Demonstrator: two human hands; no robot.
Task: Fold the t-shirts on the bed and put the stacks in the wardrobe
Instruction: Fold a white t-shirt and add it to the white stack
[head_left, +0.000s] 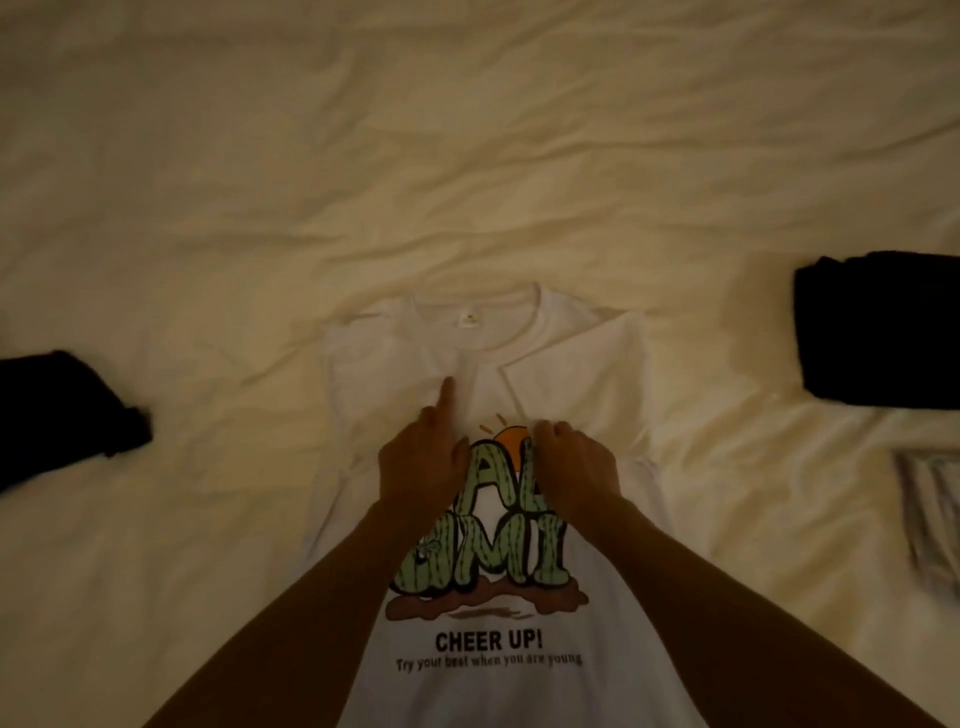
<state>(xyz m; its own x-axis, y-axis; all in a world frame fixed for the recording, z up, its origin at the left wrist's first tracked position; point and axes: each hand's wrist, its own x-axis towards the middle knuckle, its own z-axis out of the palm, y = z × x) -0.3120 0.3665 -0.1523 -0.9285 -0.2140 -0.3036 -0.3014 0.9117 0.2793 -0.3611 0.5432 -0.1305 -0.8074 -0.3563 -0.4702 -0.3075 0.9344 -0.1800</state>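
**Coach:** Grip first: your right hand (571, 462) has its fingers curled into the fabric of the white shirt (587, 374), pinching it just above the print (483, 551). Your left hand (421, 457) holds nothing that I can see; the index finger points out straight and presses the cloth below the collar (483, 322), the other fingers tucked in.

**Operator:** And the shirt itself?

**Coach:** Print side up on the bed (467, 156), collar away from you, hem towards you and out of view. Both sleeves already look turned in over the chest, the right one lying as a slanted flap. I judge you are mid-fold, with the bottom half not yet brought up.

**Operator:** What can spoil it?

**Coach:** Three things. The bedding is soft and creased, so if you drag your pinch instead of lifting, the sheet bunches and the sleeve flaps slide open. Let the left finger lift too soon and the left flap may spring back. And the light is dim, white on cream, so you may misjudge an edge and fold crooked.

**Operator:** Anything nearby?

**Coach:** A dark stack (883, 332) to your right, a dark garment (62, 410) to your left, both well apart. A pale folded piece (930, 509) lies at the right edge.
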